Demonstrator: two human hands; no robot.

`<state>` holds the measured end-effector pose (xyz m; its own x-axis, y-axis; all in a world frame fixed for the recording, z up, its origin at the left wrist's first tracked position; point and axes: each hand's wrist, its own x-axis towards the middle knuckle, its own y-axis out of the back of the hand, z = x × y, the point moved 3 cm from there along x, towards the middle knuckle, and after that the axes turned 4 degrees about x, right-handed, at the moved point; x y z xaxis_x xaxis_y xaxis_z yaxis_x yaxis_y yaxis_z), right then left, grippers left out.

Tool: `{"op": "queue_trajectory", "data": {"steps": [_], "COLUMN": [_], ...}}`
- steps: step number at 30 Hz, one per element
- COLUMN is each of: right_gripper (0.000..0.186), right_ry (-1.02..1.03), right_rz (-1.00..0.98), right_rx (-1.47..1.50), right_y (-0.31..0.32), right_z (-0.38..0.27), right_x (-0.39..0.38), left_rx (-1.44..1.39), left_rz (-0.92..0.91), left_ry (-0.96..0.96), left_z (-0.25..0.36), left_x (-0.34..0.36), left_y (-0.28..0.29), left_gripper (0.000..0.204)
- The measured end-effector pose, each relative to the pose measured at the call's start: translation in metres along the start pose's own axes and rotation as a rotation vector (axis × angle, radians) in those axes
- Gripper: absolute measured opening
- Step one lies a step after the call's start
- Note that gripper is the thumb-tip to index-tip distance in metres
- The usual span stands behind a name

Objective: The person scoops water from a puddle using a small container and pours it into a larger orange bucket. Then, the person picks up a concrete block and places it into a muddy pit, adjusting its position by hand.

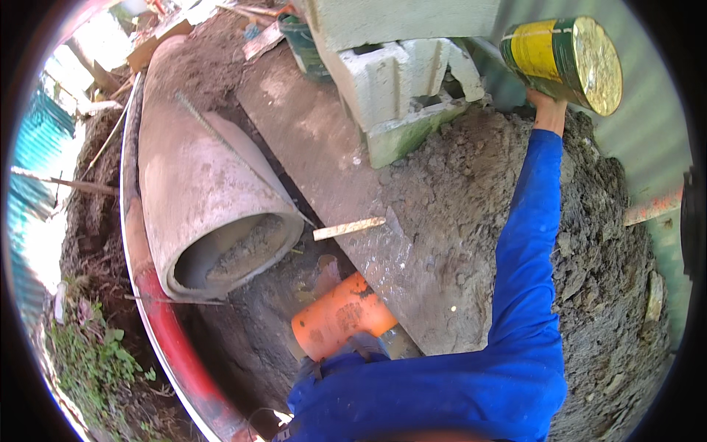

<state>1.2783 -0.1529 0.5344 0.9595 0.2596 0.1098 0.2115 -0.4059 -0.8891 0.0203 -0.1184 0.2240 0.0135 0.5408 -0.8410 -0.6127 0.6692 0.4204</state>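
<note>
My right hand (548,105), at the end of an outstretched blue sleeve, grips a green and yellow metal can (540,53) from beneath, high at the upper right beside the corrugated sheet wall; the can lies tilted sideways and hides part of my fingers. Near it stand weathered concrete blocks (392,86). Down by my body, an orange pipe fitting (333,315) lies in a dug trench. My left hand is not in view.
A large concrete pipe (195,155) rests at left beside a red-and-white rail (168,323). A flat slab (319,166) carries a short wooden stick (348,228). Loose soil (597,278) is heaped at right. A green bucket (303,51) stands behind the blocks.
</note>
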Motion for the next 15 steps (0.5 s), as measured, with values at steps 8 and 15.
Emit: {"op": "queue_trajectory", "data": {"steps": [8,15], "right_gripper": [0.047,0.047], "right_ry": [-0.16,-0.055], "right_rz": [0.019,0.201], "right_rx": [-0.374,-0.618], "right_y": [0.101,0.102], "right_z": [-0.024,-0.005], "right_x": [0.021,-0.063], "left_rx": [-0.047,-0.06], "left_rz": [0.259,0.328], "left_ry": [0.098,0.197], "left_z": [0.014,0.025], "left_x": [-0.007,-0.061], "left_y": [0.019,-0.002], "left_gripper": [0.056,0.07]}}
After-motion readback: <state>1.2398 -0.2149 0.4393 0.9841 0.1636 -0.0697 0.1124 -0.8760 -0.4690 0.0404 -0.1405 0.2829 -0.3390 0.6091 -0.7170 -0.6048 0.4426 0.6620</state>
